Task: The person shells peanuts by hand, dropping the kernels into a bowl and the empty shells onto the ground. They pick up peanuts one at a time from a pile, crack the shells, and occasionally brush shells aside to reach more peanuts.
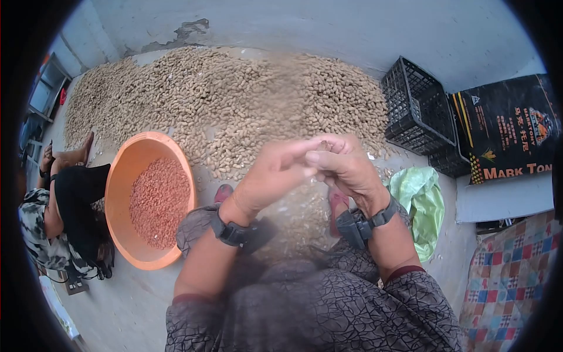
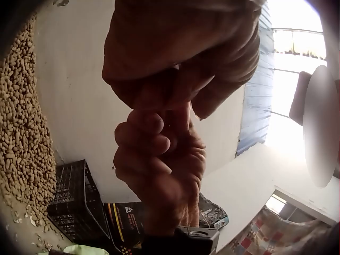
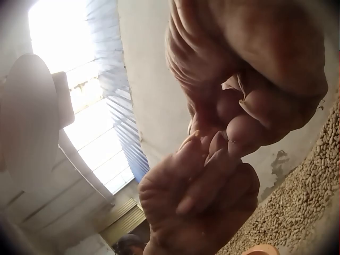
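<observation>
Both hands meet in front of the body, above the lap, fingertips together. My left hand (image 1: 267, 176) has its fingers bent in toward the right thumb. With thumb and curled fingers my right hand (image 1: 352, 171) pinches a small brownish peanut (image 1: 324, 145), mostly hidden by the fingers of both hands. In the right wrist view a pale bit of shell (image 3: 241, 87) shows between the right fingers. Below the hands, loose peanut shells (image 1: 299, 220) lie on the floor between the feet. A wide heap of unshelled peanuts (image 1: 234, 100) spreads along the wall.
An orange basin (image 1: 117, 205) holding reddish shelled peanuts (image 1: 158, 202) stands to the left, beside another seated person (image 1: 76, 205). On the right are black plastic crates (image 1: 419, 111), a green sack (image 1: 425, 205), a black printed bag (image 1: 507, 129) and a checkered cloth (image 1: 510, 281).
</observation>
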{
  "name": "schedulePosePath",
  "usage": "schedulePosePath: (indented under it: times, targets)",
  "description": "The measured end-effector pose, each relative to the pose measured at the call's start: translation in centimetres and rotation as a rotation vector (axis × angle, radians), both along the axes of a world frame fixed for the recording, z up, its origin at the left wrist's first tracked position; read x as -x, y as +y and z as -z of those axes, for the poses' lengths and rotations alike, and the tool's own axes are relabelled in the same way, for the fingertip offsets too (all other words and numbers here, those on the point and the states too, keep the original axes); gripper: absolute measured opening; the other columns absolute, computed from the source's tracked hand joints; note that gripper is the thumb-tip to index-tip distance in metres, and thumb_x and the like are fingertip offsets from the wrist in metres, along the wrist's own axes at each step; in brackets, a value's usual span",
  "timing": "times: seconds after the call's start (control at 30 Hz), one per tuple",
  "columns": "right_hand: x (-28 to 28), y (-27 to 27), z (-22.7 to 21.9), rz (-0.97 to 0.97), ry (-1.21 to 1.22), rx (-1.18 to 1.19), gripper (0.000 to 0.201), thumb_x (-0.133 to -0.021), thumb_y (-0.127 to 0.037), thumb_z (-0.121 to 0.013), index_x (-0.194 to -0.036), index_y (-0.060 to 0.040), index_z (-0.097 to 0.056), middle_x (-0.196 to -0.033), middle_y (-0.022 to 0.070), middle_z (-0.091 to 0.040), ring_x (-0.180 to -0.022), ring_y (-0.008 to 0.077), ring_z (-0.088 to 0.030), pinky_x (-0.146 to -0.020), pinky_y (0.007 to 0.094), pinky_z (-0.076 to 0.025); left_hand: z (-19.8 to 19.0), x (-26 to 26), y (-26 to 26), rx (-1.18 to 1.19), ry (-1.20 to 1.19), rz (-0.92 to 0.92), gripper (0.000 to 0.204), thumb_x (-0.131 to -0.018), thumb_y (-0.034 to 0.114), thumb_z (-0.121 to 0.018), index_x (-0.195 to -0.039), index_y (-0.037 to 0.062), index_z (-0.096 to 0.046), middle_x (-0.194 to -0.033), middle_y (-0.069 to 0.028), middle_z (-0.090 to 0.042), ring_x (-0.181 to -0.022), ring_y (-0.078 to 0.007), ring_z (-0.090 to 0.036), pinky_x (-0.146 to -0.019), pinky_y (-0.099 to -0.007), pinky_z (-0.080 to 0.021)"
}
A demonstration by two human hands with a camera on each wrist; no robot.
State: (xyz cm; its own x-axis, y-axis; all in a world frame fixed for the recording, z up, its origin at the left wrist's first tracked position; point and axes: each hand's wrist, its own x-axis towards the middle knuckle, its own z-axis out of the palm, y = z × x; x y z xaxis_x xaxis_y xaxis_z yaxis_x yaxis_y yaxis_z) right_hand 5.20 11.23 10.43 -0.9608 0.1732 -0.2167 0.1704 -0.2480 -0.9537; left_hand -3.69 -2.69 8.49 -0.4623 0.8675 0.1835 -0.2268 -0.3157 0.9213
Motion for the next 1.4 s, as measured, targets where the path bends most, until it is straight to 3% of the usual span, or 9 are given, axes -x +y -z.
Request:
schedulePosePath:
  times: [0.2,0.43,0.53,0.6,0.83,1.1,1.3,1.37,1.4]
  targets:
    - [0.1,-1.0,1.0,0.125,0.045,-0.208,0.021,-0.079,-0.021,-0.066,-0.082,0.0000,-0.066,-0.061,0.0002,-0.056,-0.051,0.0053,-0.050,-0.042,0.0175,-0.035,0.4,0.3,-0.3,0.078,-0.027,0.016,0.031,-0.086,0.009,-0.056,-0.111,-0.0088,-0.056,-0.089,-0.0067,-0.063,-0.078,-0.0111,-0.058,-0.070,-0.0223,-0.044]
    - [-0.2,-1.0,1.1,-0.040,0.078,-0.417,0.021,-0.077,-0.023,-0.068,-0.081,-0.0031,-0.063,-0.062,-0.0008,-0.056,-0.052,0.0037,-0.049,-0.043,0.0184,-0.035,1.5,0.9,0.1,0.176,-0.143,-0.048,0.024,-0.087,0.015,-0.055,-0.097,-0.0059,-0.061,-0.081,-0.0034,-0.063,-0.061,-0.0032,-0.051,-0.052,-0.0193,-0.038]
    - [-1.2,-0.5,0.0,-0.112,0.032,-0.456,0.023,-0.078,-0.025,-0.067,-0.088,-0.0044,-0.064,-0.063,-0.0022,-0.055,-0.051,0.0023,-0.047,-0.043,0.0168,-0.033,-1.5,0.9,-1.5,0.421,0.352,0.079,0.031,-0.088,0.025,-0.053,-0.083,-0.0014,-0.068,-0.064,-0.0050,-0.062,-0.056,-0.0077,-0.055,-0.056,-0.0236,-0.043]
    - [-1.8,0.4,-0.4,-0.094,-0.098,-0.541,0.034,-0.086,-0.034,-0.058,-0.094,-0.0016,-0.063,-0.063,0.0011,-0.057,-0.047,0.0031,-0.047,-0.039,0.0164,-0.033,-1.5,1.0,-2.4,0.442,0.392,0.085,0.035,-0.091,0.029,-0.051,-0.084,-0.0003,-0.068,-0.058,-0.0021,-0.059,-0.054,-0.0049,-0.052,-0.053,-0.0203,-0.041]
    - [-3.2,0.9,1.4,-0.006,-0.031,-0.068,0.042,-0.095,-0.034,-0.046,-0.095,0.0064,-0.057,-0.067,0.0098,-0.061,-0.042,0.0067,-0.051,-0.032,0.0165,-0.038,-0.4,-0.7,-3.4,0.243,0.313,-0.048,0.026,-0.092,0.018,-0.053,-0.104,-0.0022,-0.063,-0.064,-0.0006,-0.060,-0.055,-0.0051,-0.054,-0.053,-0.0188,-0.043]
    - [-4.5,-3.5,1.4,0.055,-0.052,-0.141,0.040,-0.096,-0.032,-0.041,-0.087,0.0041,-0.055,-0.065,0.0089,-0.056,-0.047,0.0108,-0.052,-0.036,0.0209,-0.040,1.1,-4.6,-2.8,0.347,0.630,-0.108,0.018,-0.085,0.009,-0.057,-0.093,-0.0055,-0.061,-0.067,-0.0032,-0.062,-0.057,-0.0068,-0.057,-0.051,-0.0216,-0.046]
    - [-5.4,-4.3,4.3,0.030,-0.030,0.039,0.047,-0.096,-0.044,-0.035,-0.085,-0.0027,-0.056,-0.064,0.0064,-0.055,-0.048,0.0104,-0.054,-0.036,0.0198,-0.040,4.3,-4.0,-2.3,0.307,0.453,-0.011,0.014,-0.087,0.012,-0.056,-0.086,-0.0023,-0.058,-0.068,-0.0051,-0.062,-0.057,-0.0085,-0.058,-0.052,-0.0217,-0.046]
    - [-5.9,-3.8,4.6,0.044,0.017,0.059,0.043,-0.094,-0.041,-0.043,-0.090,-0.0009,-0.058,-0.067,0.0056,-0.056,-0.049,0.0091,-0.053,-0.037,0.0203,-0.040,4.6,-3.9,-1.9,0.137,0.131,0.063,0.016,-0.089,0.015,-0.055,-0.092,-0.0011,-0.056,-0.073,-0.0065,-0.062,-0.050,-0.0064,-0.052,-0.048,-0.0179,-0.041]
    - [-6.1,-3.3,4.7,0.050,0.010,0.064,0.043,-0.094,-0.041,-0.043,-0.090,-0.0009,-0.058,-0.067,0.0056,-0.056,-0.049,0.0091,-0.053,-0.037,0.0203,-0.040,4.6,-3.4,-2.3,0.281,-0.030,0.096,0.017,-0.090,0.015,-0.054,-0.098,-0.0006,-0.055,-0.076,-0.0069,-0.062,-0.045,-0.0028,-0.042,-0.043,-0.0150,-0.033]
